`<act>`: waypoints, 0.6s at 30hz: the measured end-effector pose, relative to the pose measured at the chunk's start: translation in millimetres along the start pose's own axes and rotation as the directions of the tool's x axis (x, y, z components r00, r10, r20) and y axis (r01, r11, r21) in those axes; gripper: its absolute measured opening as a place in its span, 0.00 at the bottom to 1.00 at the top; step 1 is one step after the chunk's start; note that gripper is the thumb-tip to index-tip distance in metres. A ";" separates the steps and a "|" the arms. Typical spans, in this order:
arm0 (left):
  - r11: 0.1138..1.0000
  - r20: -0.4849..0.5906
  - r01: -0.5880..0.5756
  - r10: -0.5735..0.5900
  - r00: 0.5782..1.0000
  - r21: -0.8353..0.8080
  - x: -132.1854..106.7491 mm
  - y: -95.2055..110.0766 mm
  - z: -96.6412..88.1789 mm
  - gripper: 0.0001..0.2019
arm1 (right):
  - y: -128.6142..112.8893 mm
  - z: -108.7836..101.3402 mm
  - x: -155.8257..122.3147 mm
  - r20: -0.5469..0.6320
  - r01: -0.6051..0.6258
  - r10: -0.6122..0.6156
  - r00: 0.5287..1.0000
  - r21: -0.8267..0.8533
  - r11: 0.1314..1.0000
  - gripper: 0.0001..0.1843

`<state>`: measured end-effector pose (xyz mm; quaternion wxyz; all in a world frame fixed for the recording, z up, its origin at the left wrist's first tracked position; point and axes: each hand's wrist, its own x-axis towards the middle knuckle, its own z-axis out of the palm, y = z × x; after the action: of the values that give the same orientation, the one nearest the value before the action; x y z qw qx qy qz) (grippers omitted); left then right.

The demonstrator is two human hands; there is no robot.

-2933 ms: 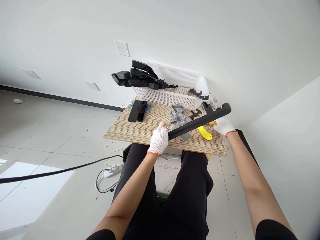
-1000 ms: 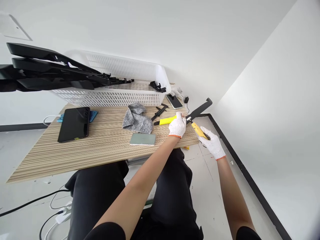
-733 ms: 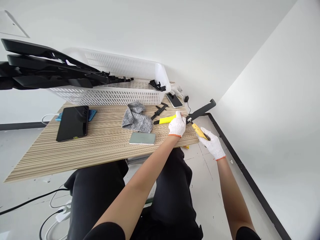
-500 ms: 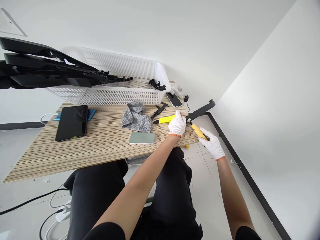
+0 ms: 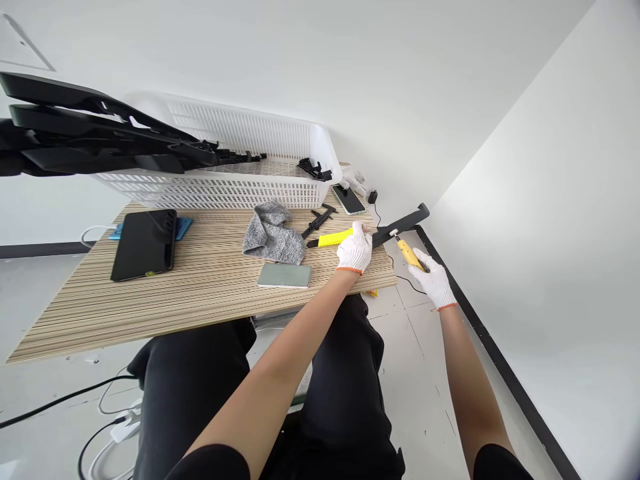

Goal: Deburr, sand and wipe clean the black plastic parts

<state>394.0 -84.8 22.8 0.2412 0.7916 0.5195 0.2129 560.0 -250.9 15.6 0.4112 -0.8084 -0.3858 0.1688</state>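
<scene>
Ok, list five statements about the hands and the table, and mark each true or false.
1. The left hand holds the long black part. True.
2. The grey cloth lies on the table. True.
3. The right hand holds the cloth. False: it holds the yellow-handled tool.
4. Several black pieces stick out past the rim of the white basket. True.
5. The caliper is inside the basket. False: it lies on the table.
</scene>
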 end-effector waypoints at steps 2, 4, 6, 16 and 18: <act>1.000 -0.008 -0.012 0.012 1.000 0.006 0.0 -0.4 0.6 0.15 | 2.8 -2.4 8.5 -0.037 -0.007 0.007 0.999 0.003 1.000 0.37; 1.000 0.001 -0.019 0.019 1.000 0.004 -0.1 -0.6 0.5 0.15 | 4.9 -5.5 16.9 -0.051 -0.021 0.021 0.998 0.007 1.000 0.37; 1.000 0.011 -0.020 0.020 1.000 0.004 -0.4 -0.6 -0.1 0.15 | 6.5 -9.9 25.3 -0.055 -0.043 0.044 0.998 0.014 0.999 0.38; 1.000 0.057 0.011 -0.011 0.998 -0.004 -0.4 1.9 -3.7 0.15 | 18.9 -36.5 76.7 -0.129 -0.153 0.155 0.979 0.020 0.988 0.40; 1.000 0.068 0.014 -0.014 0.998 -0.003 -0.1 2.4 -4.2 0.15 | 21.8 -39.7 87.3 -0.136 -0.170 0.170 0.976 0.016 0.985 0.39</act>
<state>393.2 -85.1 27.6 0.2613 0.7943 0.5163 0.1851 650.3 -213.5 26.2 0.4225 -0.8473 -0.2857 0.1481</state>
